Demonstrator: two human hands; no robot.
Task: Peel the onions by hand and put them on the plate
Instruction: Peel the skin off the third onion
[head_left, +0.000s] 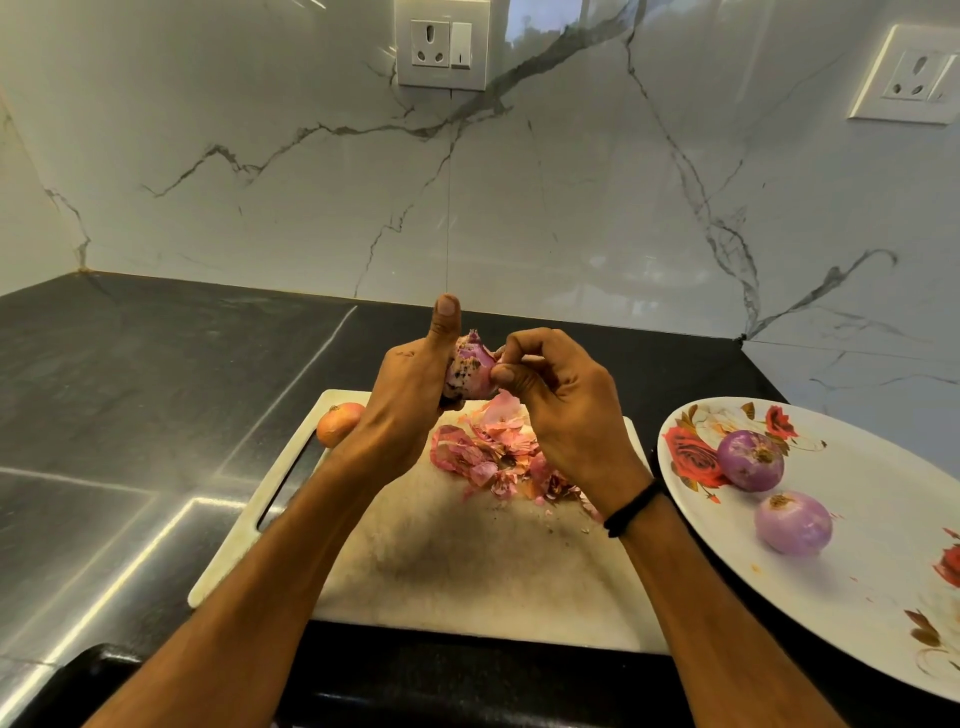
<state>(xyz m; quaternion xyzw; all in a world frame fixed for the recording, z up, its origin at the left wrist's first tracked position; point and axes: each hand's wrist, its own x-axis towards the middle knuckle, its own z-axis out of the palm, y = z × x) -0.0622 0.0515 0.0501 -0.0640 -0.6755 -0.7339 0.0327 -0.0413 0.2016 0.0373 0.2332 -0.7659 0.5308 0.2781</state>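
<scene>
My left hand (410, 400) grips a partly peeled purple onion (470, 371) above the white cutting board (467, 571), thumb sticking up. My right hand (561, 410) pinches the onion's skin at its right side with thumb and fingertips. A heap of pink onion skins (493, 447) lies on the board under the hands. An unpeeled orange-brown onion (337, 423) sits at the board's far left corner, partly behind my left wrist. Two peeled purple onions (750, 460) (792, 522) rest on the white flowered plate (883, 571) at the right.
The board lies on a dark stone counter (130, 415) that runs back to a white marble wall (519, 208). Two wall sockets (441, 44) (914, 75) sit high on the wall. The counter's front edge runs just below the board.
</scene>
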